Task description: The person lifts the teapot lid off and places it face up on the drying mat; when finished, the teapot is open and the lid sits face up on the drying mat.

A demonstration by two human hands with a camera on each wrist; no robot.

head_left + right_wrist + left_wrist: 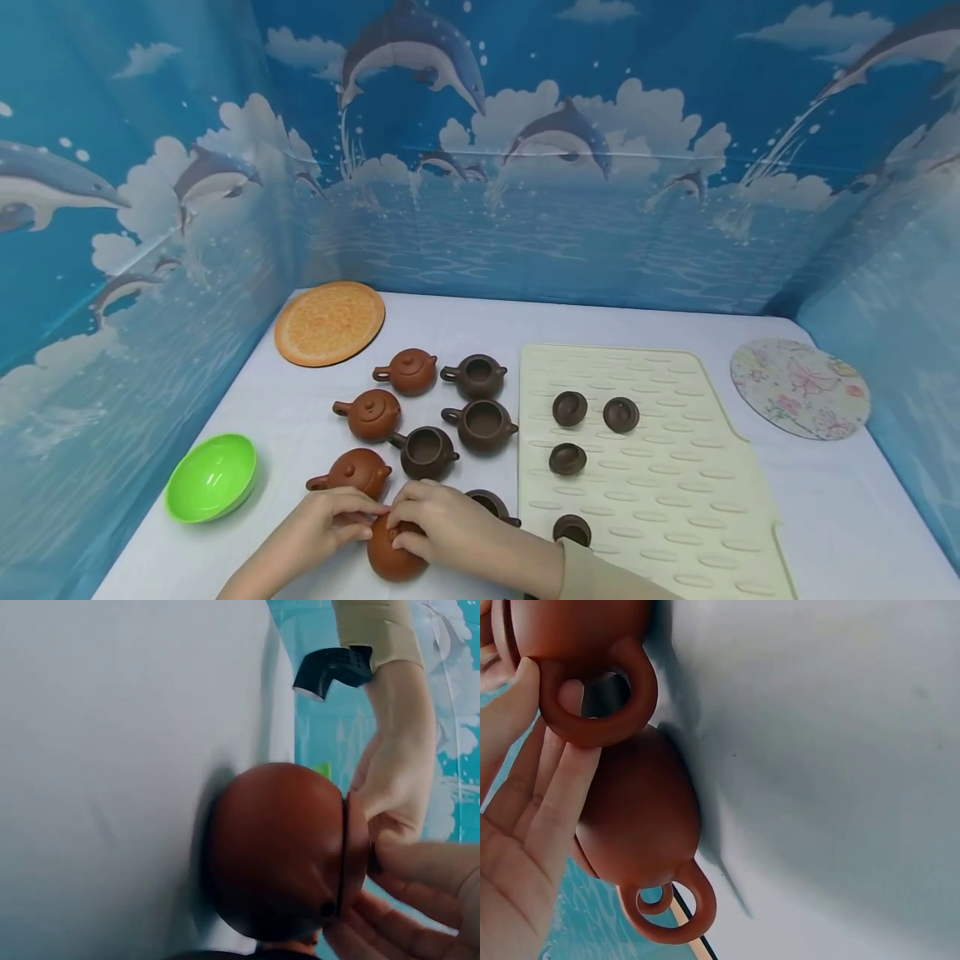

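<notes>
A reddish-brown clay teapot (396, 557) stands near the table's front edge, between the two hands. My left hand (525, 847) pinches its ring handle (596, 735), thumb on one side and a fingertip at the loop. From the other side my right hand (442, 518) holds the lid (357, 855) at its knob, thumb against the knob and fingers along the rim. The lid sits on the pot, with a thin dark seam between them. Just beyond is another lidded reddish teapot (358, 471), partly behind the left hand in the head view.
Two more reddish lidded teapots (372, 414) stand farther back. Several dark brown lidless teapots (483, 425) are to their right, one partly behind the right hand. Dark lids (567, 459) lie on a cream mat (660, 492). A green bowl (212, 477) is left; round boards (330, 323) lie at the back.
</notes>
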